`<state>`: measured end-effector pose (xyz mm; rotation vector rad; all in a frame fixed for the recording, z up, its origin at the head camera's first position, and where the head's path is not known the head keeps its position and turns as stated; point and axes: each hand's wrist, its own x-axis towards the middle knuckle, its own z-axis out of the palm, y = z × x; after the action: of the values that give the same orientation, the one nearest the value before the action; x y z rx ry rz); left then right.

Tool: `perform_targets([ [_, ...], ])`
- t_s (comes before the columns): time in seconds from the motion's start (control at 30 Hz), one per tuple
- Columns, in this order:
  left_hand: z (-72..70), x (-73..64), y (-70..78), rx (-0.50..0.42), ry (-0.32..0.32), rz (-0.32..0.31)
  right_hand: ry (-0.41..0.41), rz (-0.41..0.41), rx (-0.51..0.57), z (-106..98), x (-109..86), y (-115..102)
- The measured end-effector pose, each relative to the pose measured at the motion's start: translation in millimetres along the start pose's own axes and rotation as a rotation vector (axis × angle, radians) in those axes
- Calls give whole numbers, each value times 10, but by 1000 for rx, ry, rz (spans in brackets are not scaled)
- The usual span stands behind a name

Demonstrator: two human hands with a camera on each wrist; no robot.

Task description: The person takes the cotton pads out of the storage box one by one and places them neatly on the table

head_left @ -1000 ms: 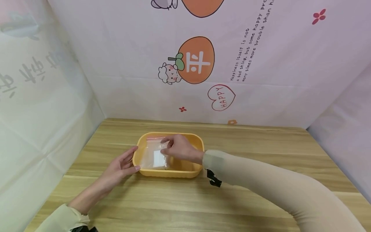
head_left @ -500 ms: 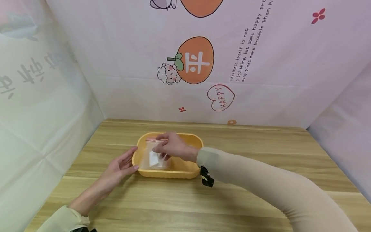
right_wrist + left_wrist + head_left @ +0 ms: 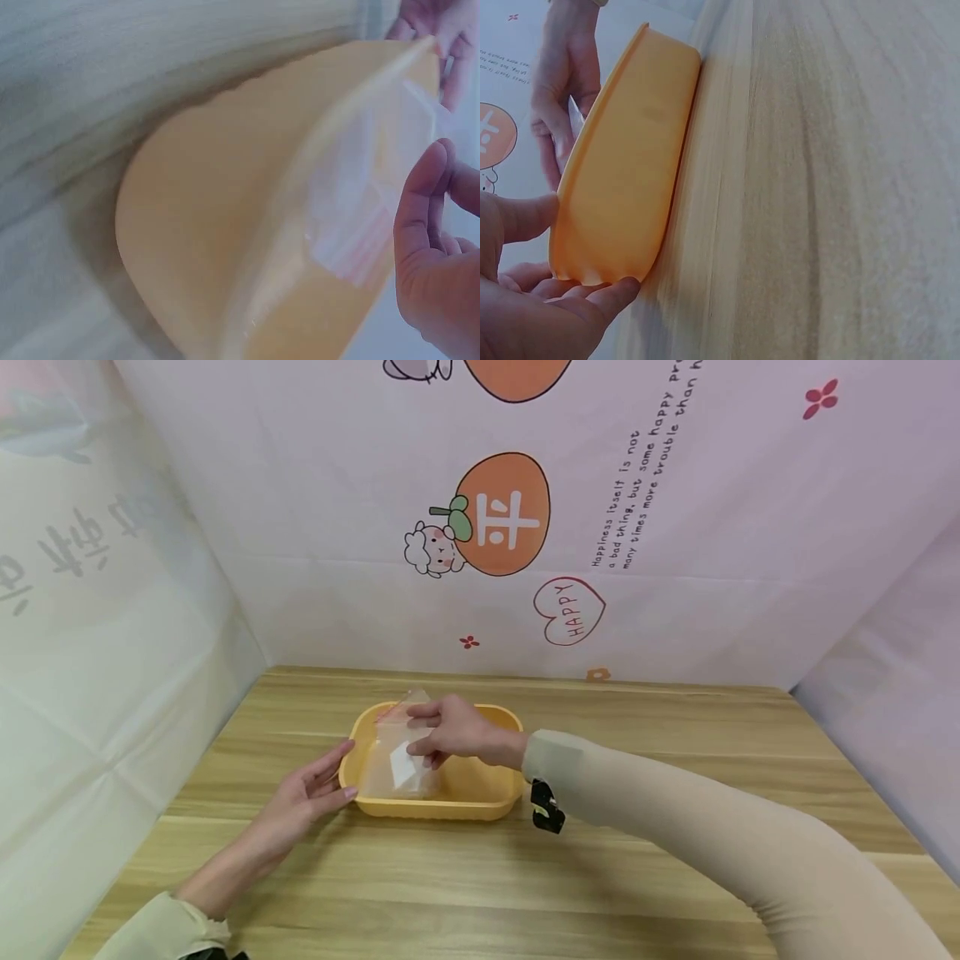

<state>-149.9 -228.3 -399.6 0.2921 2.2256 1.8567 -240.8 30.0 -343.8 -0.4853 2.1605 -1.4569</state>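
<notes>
A yellow plastic basin (image 3: pixel 442 810) sits on the wooden table. My left hand (image 3: pixel 300 796) holds its left end; in the left wrist view, the thumb (image 3: pixel 526 217) touches the rim and the fingers (image 3: pixel 615 298) lie against the side lower down. Over the basin, my right hand (image 3: pixel 461 731) pinches a clear zip bag (image 3: pixel 382 767) between thumb and fingers. A flat white piece (image 3: pixel 402 770) shows in or through the bag. The bag's upper end, near its red strip, rises above the far rim. In the right wrist view, clear plastic (image 3: pixel 349 187) with pinkish-red stripes lies inside the basin; whether it is more than one bag I cannot tell.
A white printed cloth (image 3: pixel 360 610) stands behind the table, with more cloth (image 3: pixel 112 652) along the left and right sides. Wooden tabletop (image 3: pixel 637 877) extends in front and to the right of the basin. My right forearm crosses it.
My right hand first moved left and took hold of the zip bag, then shifted slightly back right. The bag's red-striped end has lifted and tilted. The left hand stays at the basin.
</notes>
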Motion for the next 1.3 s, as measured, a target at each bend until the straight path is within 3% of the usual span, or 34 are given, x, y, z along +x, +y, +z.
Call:
perform_targets([
  [0.2, -4, 1, -17, 2, -4, 0, -17, -30, -16, -202, -108, -93],
  [0.47, 0, -5, -45, -12, 5, -5, 22, -48, -50, -526, -278, -256],
  [0.8, -12, -23, -23, 14, 5, -16, 85, -82, -29, -1078, -601, -305],
  [1.07, 6, -3, -15, 10, 4, -22, 150, -71, 37, -1501, -884, 3],
  [1.3, 4, -12, -6, 17, 3, -26, 160, -38, 80, -1699, -1090, 397],
])
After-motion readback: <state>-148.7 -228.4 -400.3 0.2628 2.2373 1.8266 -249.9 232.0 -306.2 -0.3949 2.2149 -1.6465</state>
